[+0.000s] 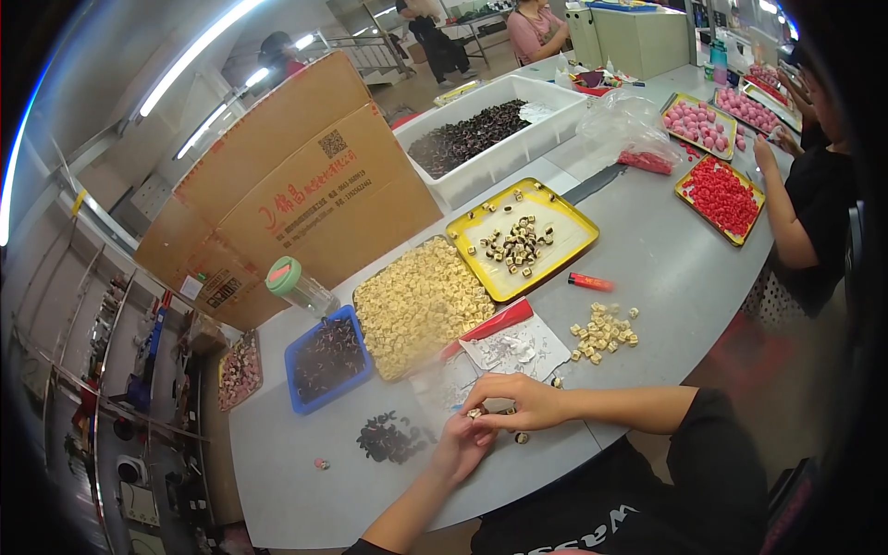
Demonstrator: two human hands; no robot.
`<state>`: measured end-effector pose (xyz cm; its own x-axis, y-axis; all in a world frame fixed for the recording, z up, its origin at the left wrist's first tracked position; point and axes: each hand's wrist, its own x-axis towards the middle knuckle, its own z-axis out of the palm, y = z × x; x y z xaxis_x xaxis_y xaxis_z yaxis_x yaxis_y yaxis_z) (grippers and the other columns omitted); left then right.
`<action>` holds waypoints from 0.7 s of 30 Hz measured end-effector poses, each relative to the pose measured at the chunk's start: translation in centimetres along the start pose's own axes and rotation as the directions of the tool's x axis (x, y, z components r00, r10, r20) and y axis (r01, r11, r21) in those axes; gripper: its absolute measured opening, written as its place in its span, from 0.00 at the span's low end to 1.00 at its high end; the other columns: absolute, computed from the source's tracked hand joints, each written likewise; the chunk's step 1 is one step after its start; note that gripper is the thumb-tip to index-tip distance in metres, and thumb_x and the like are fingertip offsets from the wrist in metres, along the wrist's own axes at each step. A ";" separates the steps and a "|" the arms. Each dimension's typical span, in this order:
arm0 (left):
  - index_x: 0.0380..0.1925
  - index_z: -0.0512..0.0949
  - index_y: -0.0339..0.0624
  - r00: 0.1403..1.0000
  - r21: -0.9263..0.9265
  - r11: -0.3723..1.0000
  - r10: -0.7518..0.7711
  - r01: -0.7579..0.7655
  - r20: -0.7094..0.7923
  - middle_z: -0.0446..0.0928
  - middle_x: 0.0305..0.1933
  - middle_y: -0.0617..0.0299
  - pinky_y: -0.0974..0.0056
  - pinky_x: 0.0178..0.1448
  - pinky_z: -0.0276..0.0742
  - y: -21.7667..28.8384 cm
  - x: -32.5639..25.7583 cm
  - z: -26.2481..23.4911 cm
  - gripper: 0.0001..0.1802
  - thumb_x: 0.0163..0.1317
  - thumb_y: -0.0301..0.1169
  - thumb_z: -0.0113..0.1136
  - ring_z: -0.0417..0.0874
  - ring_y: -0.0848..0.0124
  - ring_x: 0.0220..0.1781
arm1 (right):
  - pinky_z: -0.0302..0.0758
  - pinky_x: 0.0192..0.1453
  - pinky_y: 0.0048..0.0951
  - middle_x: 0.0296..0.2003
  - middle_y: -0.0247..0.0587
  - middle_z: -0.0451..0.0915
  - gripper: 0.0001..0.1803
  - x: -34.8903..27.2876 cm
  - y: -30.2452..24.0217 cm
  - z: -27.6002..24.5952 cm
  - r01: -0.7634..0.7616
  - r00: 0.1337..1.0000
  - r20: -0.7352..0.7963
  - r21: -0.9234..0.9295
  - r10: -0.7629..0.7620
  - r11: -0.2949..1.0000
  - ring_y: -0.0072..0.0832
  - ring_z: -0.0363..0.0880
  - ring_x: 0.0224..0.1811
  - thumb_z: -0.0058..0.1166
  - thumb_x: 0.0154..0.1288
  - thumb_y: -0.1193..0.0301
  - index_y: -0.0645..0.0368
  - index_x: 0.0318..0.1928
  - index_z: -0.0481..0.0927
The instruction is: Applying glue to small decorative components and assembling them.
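Note:
Close to the table's near edge, my left hand point(461, 446) and my right hand point(525, 403) meet with fingers pinched together. Between their fingertips is a small cream-coloured piece point(475, 414); its details are too small to make out. A few cream-and-dark pieces point(522, 437) lie beside and under my right hand. Just beyond my hands is a white sheet with crumpled white bits point(520, 350), next to a red tube-like strip point(499, 321). Loose cream cubes point(601, 335) are heaped to the right, and small black curved pieces point(393, 437) lie to the left.
A blue tray of dark pieces point(289, 356), a heap of cream cubes point(421, 301) and a yellow tray point(592, 242) stand farther back. Behind them are a lidded bottle point(319, 301), a cardboard box point(305, 185) and a white bin point(462, 190). A co-worker point(814, 203) sits at right by red-filled trays.

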<state>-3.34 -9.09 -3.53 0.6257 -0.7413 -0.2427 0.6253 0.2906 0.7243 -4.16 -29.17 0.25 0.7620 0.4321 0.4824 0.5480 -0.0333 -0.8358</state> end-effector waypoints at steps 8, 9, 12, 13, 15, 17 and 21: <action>0.53 0.67 0.39 0.999 -0.016 0.999 0.036 -0.037 -0.017 0.69 0.56 0.57 0.55 0.68 0.62 -0.2 -0.1 0.3 0.34 0.55 0.51 0.63 0.70 0.64 0.61 | 0.72 0.51 0.33 0.40 0.44 0.78 0.14 0.0 -0.2 0.0 -0.006 1.000 -0.012 0.028 0.006 1.000 0.35 0.77 0.45 0.58 0.62 0.65 0.60 0.44 0.78; 0.53 0.67 0.39 0.999 -0.018 0.999 0.035 -0.036 -0.017 0.69 0.56 0.57 0.55 0.68 0.62 -0.2 0.0 0.2 0.34 0.55 0.51 0.63 0.70 0.64 0.61 | 0.72 0.51 0.33 0.40 0.44 0.78 0.14 0.0 -0.3 0.0 0.005 1.000 -0.012 0.021 -0.005 1.000 0.36 0.77 0.45 0.58 0.62 0.65 0.60 0.44 0.77; 0.52 0.67 0.39 1.000 0.005 1.000 0.013 -0.013 -0.009 0.70 0.56 0.56 0.54 0.68 0.62 -0.2 0.0 0.1 0.33 0.56 0.52 0.62 0.70 0.62 0.61 | 0.72 0.51 0.34 0.40 0.43 0.78 0.13 0.1 -0.2 0.1 0.017 1.000 -0.010 0.025 -0.016 1.000 0.36 0.77 0.45 0.58 0.61 0.65 0.59 0.43 0.77; 0.51 0.68 0.39 1.000 -0.003 1.000 0.010 -0.010 0.003 0.70 0.55 0.55 0.54 0.67 0.62 -0.2 0.1 0.0 0.32 0.56 0.52 0.61 0.70 0.62 0.61 | 0.72 0.51 0.34 0.40 0.43 0.78 0.13 0.1 -0.2 0.1 0.015 1.000 -0.010 0.025 -0.014 1.000 0.36 0.77 0.45 0.58 0.61 0.65 0.59 0.43 0.77; 0.51 0.68 0.39 1.000 -0.012 1.000 0.006 -0.006 0.017 0.71 0.55 0.54 0.54 0.67 0.63 -0.2 0.1 0.0 0.32 0.56 0.52 0.60 0.70 0.62 0.61 | 0.71 0.51 0.34 0.39 0.43 0.78 0.13 0.1 -0.1 0.1 0.012 1.000 -0.008 0.025 -0.012 1.000 0.37 0.77 0.44 0.58 0.61 0.65 0.59 0.42 0.77; 0.51 0.68 0.39 1.000 -0.011 1.000 0.000 0.000 0.011 0.72 0.54 0.53 0.54 0.67 0.63 -0.2 0.0 0.1 0.32 0.56 0.52 0.61 0.71 0.63 0.60 | 0.72 0.50 0.32 0.39 0.42 0.78 0.12 0.1 -0.1 0.1 0.037 0.999 -0.014 0.012 -0.037 0.999 0.33 0.76 0.43 0.58 0.60 0.70 0.60 0.43 0.77; 0.50 0.69 0.40 1.000 -0.038 0.999 -0.001 0.000 -0.002 0.72 0.54 0.53 0.56 0.67 0.63 0.0 -0.2 1.0 0.31 0.55 0.51 0.61 0.72 0.64 0.59 | 0.72 0.51 0.33 0.39 0.42 0.78 0.11 0.2 -0.4 0.0 0.020 1.000 -0.010 0.045 -0.019 0.999 0.35 0.77 0.44 0.58 0.61 0.67 0.59 0.42 0.77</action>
<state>-3.91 -9.57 -2.83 0.6263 -0.7403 -0.2444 0.6430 0.3132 0.6989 -4.27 -29.05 0.65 0.7546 0.4235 0.5011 0.5469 0.0161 -0.8371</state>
